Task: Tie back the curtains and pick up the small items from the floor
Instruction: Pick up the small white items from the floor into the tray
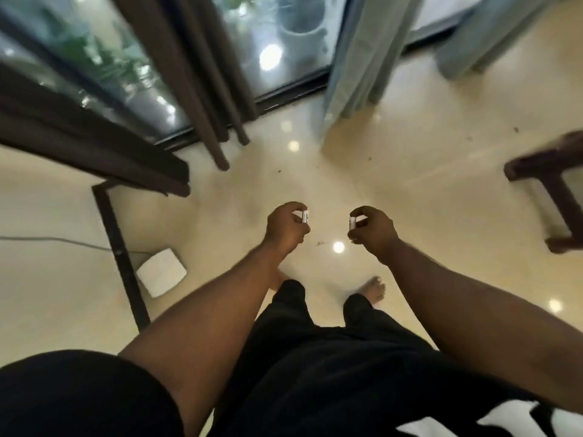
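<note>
While both arms reach forward, left hand (pixel 285 227) and right hand (pixel 373 230) each pinch a small white item (pixel 305 216).

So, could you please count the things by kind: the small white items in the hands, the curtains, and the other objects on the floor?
Small white items, one pinched in the left hand and one in the right hand: 2
Dark brown curtains: 2
Light blue curtains: 2
White flat box: 1
Dark wooden stool: 1
Total: 8
</note>
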